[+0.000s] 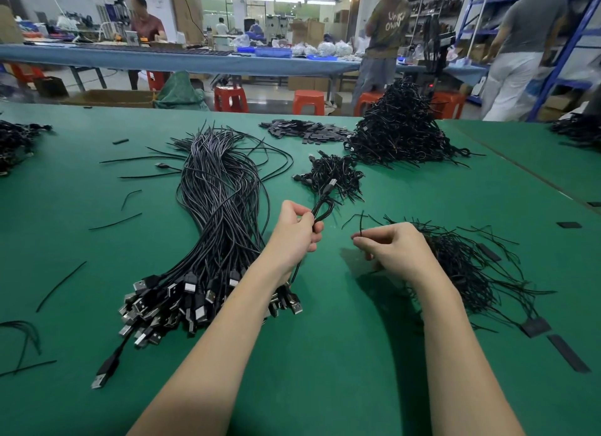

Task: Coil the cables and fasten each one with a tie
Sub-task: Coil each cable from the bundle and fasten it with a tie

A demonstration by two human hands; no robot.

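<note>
Hands work over the green bench (325, 370). Left hand (294, 232) has a tight grip on a coiled cable (322, 209), just right of the big cable bundle (218, 214). Right hand (395, 247) pinches a thin tie (361, 222), nearer the tie pile (471, 266). Bare green bench lies between both hands.

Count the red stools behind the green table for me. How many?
4. One stool is left of the middle, one at the middle, one by the standing person's legs, one behind the big cable pile. More may be hidden.

A black coiled cable (323, 209) is held upright above the green mat, beside a thin black tie (361, 223).
</note>
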